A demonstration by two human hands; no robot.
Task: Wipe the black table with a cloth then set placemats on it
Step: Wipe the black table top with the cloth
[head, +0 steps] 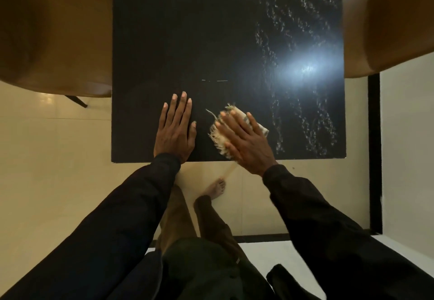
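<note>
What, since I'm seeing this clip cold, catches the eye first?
A bright glare sits right of middle on the black table, among whitish streaks down its right half. Near the front edge the right hand presses a frayed pale cloth flat, and the left hand rests open beside it.

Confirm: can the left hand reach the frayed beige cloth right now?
Likely yes: only bare black table separates left hand and frayed beige cloth, though the right hand presses on it.
</note>
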